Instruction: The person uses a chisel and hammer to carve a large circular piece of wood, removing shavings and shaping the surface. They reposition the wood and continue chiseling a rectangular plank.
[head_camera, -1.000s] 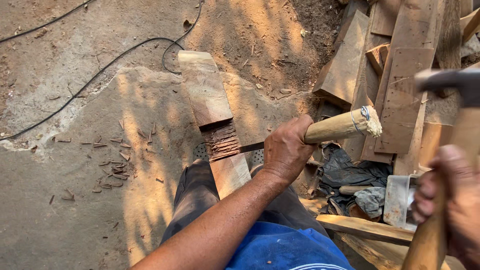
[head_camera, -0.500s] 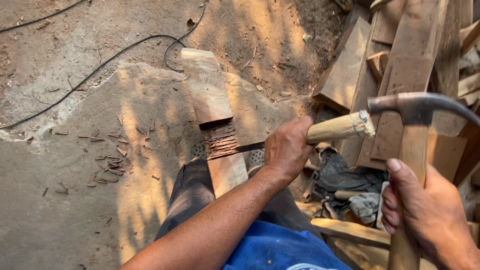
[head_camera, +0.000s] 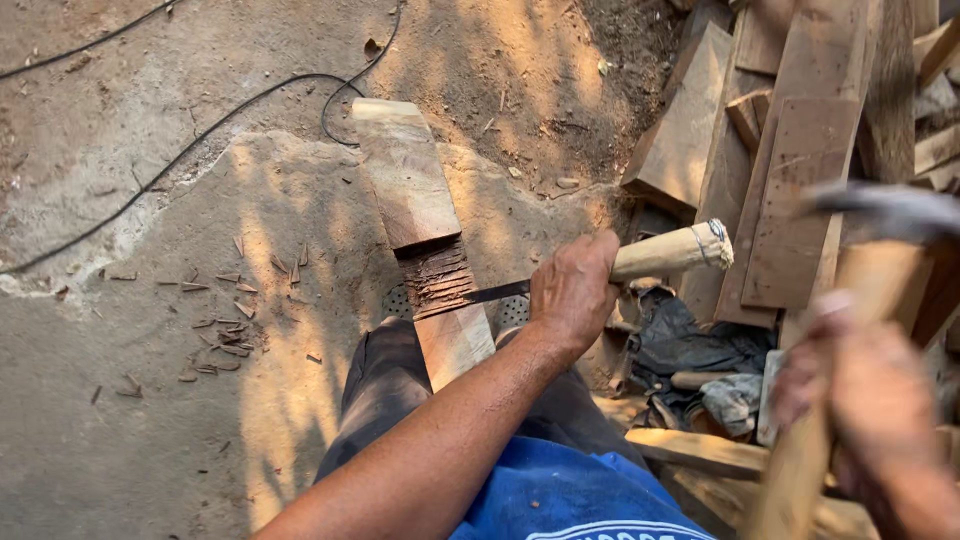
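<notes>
Chisel in left hand, blade on notched plank.

Bare forearms, blue printed shirt, dark grey trousers.

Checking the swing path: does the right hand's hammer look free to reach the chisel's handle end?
Probably yes. The right hand holds the hammer raised beside the chisel, and nothing lies between them; the left hand grips lower down.
</notes>
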